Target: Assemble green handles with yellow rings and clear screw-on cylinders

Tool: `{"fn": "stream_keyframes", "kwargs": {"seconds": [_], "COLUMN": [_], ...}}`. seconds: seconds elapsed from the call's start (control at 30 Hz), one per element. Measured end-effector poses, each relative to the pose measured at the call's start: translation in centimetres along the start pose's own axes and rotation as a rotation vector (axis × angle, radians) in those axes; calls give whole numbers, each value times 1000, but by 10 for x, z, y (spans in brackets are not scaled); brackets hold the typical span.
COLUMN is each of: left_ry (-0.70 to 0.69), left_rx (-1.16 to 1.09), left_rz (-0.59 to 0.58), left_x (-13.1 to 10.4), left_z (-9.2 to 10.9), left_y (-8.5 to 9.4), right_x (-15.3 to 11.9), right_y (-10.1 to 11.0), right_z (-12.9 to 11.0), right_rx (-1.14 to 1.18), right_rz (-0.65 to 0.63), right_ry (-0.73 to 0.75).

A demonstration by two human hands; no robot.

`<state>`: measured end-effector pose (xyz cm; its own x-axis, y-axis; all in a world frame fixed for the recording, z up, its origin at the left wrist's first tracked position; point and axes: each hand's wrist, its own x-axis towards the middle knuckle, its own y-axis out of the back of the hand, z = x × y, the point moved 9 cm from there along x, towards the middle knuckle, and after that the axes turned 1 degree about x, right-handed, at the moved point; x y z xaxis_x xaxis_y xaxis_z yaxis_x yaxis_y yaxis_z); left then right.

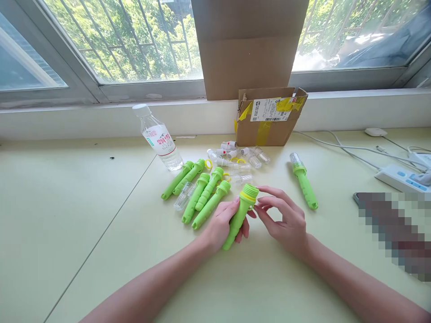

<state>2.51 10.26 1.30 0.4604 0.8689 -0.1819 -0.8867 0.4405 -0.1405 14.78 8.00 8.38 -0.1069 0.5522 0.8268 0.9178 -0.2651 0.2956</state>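
My left hand (pixel 226 221) is wrapped round a green flashlight handle (pixel 237 220), its threaded neck tilted up and to the right. A yellow ring (pixel 248 197) sits around the neck, just below the thread. My right hand (pixel 286 219) has its fingers curled and its fingertips at the right side of this ring, thumb low and index finger higher. To the left lie several more green handles (pixel 196 197), with a clear ribbed cap (pixel 184 196) among them. Apart on the right is a green flashlight (pixel 303 181) with a clear cap on its end.
Clear caps and white lamp inserts (pixel 232 154) lie in a loose pile behind my hands, with yellow rings (pixel 240 161) among them. A water bottle (pixel 161 139) leans at the left. Behind stands a cardboard box (pixel 264 130). Cables and a power strip (pixel 400 178) occupy the right.
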Motion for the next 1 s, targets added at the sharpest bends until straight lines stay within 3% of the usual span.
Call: {"fn": "stream_keyframes", "kwargs": {"seconds": [0.2, 0.57, 0.67, 0.87, 1.0], "left_ry": [13, 9, 0, -3, -6], "left_rx": [-24, -2, 3, -6, -10], "left_rz": [0, 5, 17, 39, 61], "left_x": [0, 0, 1, 2, 2], "left_z": [0, 0, 1, -1, -1], "left_y": [1, 0, 0, 2, 3], "right_x": [2, -5, -10, -25, -31], "right_y": [-4, -7, -9, -17, -19], "right_z": [-6, 8, 25, 70, 84], "right_rx": [61, 203, 342, 658, 719], "right_rz": [-42, -69, -56, 8, 63], "right_ry": [-17, -198, -355, -851, -1008]}}
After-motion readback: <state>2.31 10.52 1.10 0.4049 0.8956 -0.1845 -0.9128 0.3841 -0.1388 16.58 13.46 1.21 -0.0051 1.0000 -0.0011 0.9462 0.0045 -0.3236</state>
